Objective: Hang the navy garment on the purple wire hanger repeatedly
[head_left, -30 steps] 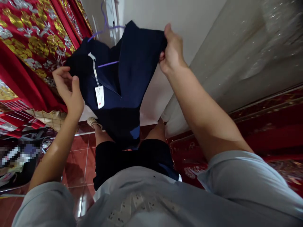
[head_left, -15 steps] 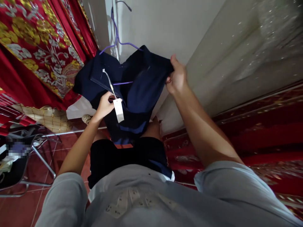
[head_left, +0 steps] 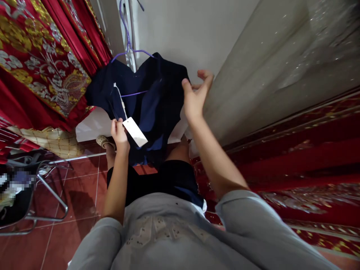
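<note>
A dark navy short-sleeved garment, seemingly a collared shirt, hangs in front of me on a purple wire hanger. From its front a white tag dangles on a string. My left hand is closed, its fingertips pinching the front edge of the garment just left of the tag; the fingertips are partly hidden. Beside the sleeve on the other side is my right hand, its thumb and fingers apart. It holds nothing, and its thumb is close to the sleeve edge.
Red cloth with gold and silver embroidery hangs at the left. A clear plastic cover and more red fabric stand at the right. A metal-framed chair with things on it is on the tiled floor.
My right hand has let go of the sleeve and opened. My left hand has moved slightly down and left along the front. The garment hangs straighter, and the tag has swung to a slant.
</note>
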### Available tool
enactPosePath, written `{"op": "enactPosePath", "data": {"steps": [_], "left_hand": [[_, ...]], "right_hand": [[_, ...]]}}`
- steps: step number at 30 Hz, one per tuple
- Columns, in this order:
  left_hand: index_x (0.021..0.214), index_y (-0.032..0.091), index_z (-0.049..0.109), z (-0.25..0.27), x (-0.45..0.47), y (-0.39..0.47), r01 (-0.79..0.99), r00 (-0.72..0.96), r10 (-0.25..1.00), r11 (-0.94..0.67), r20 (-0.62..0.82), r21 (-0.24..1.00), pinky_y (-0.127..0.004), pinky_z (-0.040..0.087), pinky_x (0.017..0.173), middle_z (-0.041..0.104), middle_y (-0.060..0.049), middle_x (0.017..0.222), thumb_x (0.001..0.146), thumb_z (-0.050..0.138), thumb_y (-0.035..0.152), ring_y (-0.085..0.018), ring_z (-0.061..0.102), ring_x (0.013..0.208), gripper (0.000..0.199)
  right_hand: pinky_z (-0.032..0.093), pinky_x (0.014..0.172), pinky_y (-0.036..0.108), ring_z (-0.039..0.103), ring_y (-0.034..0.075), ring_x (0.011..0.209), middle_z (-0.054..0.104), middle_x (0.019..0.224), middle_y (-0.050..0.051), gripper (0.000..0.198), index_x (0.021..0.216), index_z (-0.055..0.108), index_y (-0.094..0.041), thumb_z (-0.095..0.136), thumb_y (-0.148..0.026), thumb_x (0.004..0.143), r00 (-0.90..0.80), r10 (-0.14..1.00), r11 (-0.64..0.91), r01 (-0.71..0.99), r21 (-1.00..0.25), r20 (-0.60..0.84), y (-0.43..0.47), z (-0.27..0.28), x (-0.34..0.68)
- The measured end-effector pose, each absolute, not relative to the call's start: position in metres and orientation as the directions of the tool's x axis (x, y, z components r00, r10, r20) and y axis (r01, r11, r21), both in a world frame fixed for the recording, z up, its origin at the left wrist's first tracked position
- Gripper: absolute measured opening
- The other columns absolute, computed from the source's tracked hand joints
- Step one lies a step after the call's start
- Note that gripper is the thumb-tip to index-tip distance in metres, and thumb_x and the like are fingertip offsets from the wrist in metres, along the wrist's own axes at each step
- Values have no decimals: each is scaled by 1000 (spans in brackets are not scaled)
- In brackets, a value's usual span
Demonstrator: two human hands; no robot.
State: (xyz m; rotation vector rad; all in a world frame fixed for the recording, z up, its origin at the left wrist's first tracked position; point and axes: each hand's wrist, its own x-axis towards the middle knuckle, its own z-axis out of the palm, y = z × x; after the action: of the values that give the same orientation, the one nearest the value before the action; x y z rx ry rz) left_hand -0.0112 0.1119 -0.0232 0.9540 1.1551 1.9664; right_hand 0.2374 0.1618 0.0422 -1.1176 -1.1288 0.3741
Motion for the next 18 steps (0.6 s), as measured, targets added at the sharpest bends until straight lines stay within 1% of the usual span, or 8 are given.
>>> {"op": "enactPosePath", "data": {"steps": [2, 4, 7, 8, 10, 13, 15, 18], "left_hand": [[76, 22, 40, -26, 2, 88, -241, -466, 859, -355, 213, 903, -19, 37, 53, 29, 7, 64, 81, 76, 55, -9, 37, 53, 49], [76, 21, 44, -23, 13, 67, -283, -387, 900, -322, 200, 903, -19, 38, 52, 35, 6, 65, 78, 79, 54, -8, 41, 53, 48], [80, 21, 51, -12, 17, 46, -290, -222, 945, -298, 239, 909, -20, 41, 52, 42, 4, 67, 78, 80, 56, -9, 48, 56, 45], [83, 22, 54, -9, 16, 42, -289, -177, 952, -293, 250, 911, -20, 44, 54, 45, 4, 69, 78, 80, 55, -10, 52, 58, 43], [87, 22, 59, -4, 11, 38, -318, -150, 957, -286, 250, 904, -20, 49, 59, 50, 3, 73, 76, 84, 50, -10, 55, 63, 40], [86, 20, 61, -3, 8, 35, -408, -175, 957, -286, 232, 867, -17, 53, 64, 47, 5, 71, 73, 89, 41, -7, 53, 63, 37], [85, 20, 61, -3, 11, 34, -449, -159, 958, -285, 238, 847, -17, 55, 69, 45, 5, 71, 74, 89, 37, -7, 54, 65, 35], [85, 20, 60, 0, 21, 29, -446, -89, 960, -276, 264, 851, -22, 58, 74, 51, 3, 76, 77, 86, 35, -10, 59, 72, 32]], "right_hand": [[54, 86, 34, 57, 22, 119, 49, 138, 13, 46, 129, 44, -26, 67, -41, 92, 455, 716, 468, 250, -848, 529, 142, 20, 199], [53, 82, 32, 60, 21, 106, 57, 123, 11, 50, 121, 50, -23, 76, -44, 84, 382, 809, 400, 201, -894, 447, 121, -7, 159], [48, 69, 28, 56, 15, 75, 60, 84, 3, 34, 94, 56, -20, 74, -46, 84, 166, 978, 114, 83, -990, 127, 93, -47, 126], [45, 63, 28, 53, 14, 67, 57, 73, 2, 34, 83, 56, -20, 69, -51, 87, 53, 999, 10, 40, -999, 12, 85, -56, 124], [40, 57, 27, 49, 13, 57, 55, 61, 2, 49, 67, 57, -19, 60, -62, 90, -167, 977, -136, -17, -990, -132, 72, -66, 133], [40, 55, 26, 53, 13, 55, 61, 59, 6, 60, 60, 62, -16, 62, -71, 83, -314, 939, -159, -43, -986, -137, 58, -56, 159], [39, 55, 25, 53, 11, 53, 61, 56, 5, 60, 57, 62, -16, 69, -71, 78, -296, 948, -123, -12, -992, -114, 50, -38, 173], [36, 54, 25, 47, 9, 49, 55, 49, 2, 59, 51, 60, -16, 75, -69, 74, -206, 975, -70, 53, -996, -79, 38, -12, 181]]}}
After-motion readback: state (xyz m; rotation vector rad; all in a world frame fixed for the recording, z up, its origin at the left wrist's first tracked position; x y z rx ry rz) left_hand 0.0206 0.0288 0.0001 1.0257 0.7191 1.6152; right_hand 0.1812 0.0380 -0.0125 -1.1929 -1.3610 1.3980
